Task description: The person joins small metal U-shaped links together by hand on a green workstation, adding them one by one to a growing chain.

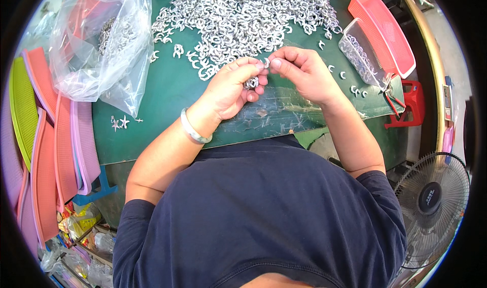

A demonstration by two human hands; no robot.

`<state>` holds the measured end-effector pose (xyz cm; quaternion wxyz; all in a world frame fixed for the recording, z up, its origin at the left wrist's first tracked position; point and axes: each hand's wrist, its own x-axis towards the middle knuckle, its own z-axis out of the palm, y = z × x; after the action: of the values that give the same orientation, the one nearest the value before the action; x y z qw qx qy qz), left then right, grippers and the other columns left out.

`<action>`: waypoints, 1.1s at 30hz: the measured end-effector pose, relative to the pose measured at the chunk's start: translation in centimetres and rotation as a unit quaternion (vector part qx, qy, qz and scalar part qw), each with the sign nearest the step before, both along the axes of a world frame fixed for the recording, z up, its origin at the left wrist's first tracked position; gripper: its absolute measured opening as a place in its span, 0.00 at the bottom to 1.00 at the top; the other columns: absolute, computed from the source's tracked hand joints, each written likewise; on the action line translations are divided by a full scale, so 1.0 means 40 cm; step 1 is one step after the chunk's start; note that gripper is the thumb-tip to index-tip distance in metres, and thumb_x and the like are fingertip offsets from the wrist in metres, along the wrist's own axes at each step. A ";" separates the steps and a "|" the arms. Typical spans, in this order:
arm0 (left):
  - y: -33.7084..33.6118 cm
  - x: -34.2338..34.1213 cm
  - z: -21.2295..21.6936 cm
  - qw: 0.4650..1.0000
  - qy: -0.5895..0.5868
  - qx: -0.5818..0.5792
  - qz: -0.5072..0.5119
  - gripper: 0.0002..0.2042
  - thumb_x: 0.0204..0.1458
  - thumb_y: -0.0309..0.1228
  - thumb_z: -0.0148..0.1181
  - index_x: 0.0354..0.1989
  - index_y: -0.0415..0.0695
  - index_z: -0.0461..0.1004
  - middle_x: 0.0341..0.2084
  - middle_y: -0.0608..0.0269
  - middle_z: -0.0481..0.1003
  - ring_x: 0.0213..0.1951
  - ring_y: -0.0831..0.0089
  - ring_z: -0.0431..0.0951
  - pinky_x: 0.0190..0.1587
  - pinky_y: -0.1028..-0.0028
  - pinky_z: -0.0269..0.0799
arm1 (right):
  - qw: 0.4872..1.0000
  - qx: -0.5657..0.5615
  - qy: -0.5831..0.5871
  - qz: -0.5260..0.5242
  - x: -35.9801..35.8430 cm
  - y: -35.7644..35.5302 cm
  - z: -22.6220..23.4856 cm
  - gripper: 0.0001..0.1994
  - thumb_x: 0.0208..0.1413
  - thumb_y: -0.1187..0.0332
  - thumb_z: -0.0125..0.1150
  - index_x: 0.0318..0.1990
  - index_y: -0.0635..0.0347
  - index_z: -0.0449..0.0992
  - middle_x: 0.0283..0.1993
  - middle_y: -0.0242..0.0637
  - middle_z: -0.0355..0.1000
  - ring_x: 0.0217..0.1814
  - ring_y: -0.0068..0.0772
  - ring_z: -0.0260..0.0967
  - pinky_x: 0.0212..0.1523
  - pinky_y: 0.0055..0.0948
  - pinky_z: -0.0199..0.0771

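Note:
My left hand [234, 87], with a pale bangle on its wrist, is curled around several small silver crescent pieces [250, 83] in its fingers. Between its thumb and forefinger tips and those of my right hand [299, 71] is a single silver crescent piece [266, 63]. My right thumb and forefinger are pinched together at that piece's edge; exactly how much they grip is too small to tell. Just beyond both hands, a large heap of the same silver crescents [243, 22] spreads over the green table [167, 131].
Left of the heap sits a clear plastic bag [81, 72] with metal pieces inside. Star-shaped pieces [124, 121] lie near the table's left side. At right are a clear box [355, 55], a pink basket [385, 39], pliers [393, 103] and a fan [431, 207]. Stacked colored baskets [45, 156] stand left.

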<state>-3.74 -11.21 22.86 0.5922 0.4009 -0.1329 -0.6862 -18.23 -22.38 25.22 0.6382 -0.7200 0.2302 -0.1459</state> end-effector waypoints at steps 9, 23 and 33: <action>0.000 0.029 -0.021 0.983 0.175 0.019 -0.060 0.09 0.54 0.33 0.47 0.27 0.41 0.66 0.22 0.62 0.67 0.22 0.76 0.65 0.15 0.86 0.57 | 0.967 -0.244 -0.077 0.022 0.014 -0.002 -0.020 0.06 0.48 0.78 0.58 0.35 0.63 0.75 0.29 0.35 0.69 0.31 0.27 0.68 0.32 0.23 0.67; 0.000 0.031 -0.029 0.981 0.181 0.032 -0.061 0.11 0.54 0.35 0.45 0.25 0.41 0.66 0.21 0.61 0.66 0.22 0.75 0.65 0.15 0.85 0.57 | 0.965 -0.248 -0.075 0.031 0.013 0.001 -0.027 0.03 0.48 0.76 0.58 0.32 0.64 0.74 0.28 0.36 0.69 0.28 0.26 0.67 0.30 0.23 0.66; 0.007 0.034 -0.017 0.997 0.069 0.031 -0.014 0.10 0.55 0.33 0.45 0.31 0.40 0.69 0.22 0.63 0.68 0.22 0.78 0.65 0.16 0.86 0.57 | 0.940 -0.323 -0.090 -0.059 -0.031 -0.039 0.003 0.03 0.49 0.75 0.59 0.32 0.64 0.74 0.28 0.33 0.69 0.28 0.22 0.66 0.30 0.21 0.66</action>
<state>-2.36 -10.92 22.19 0.5773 0.3687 -0.0761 -0.7246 -19.46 -23.94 25.34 0.3794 -0.8564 0.1542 -0.3145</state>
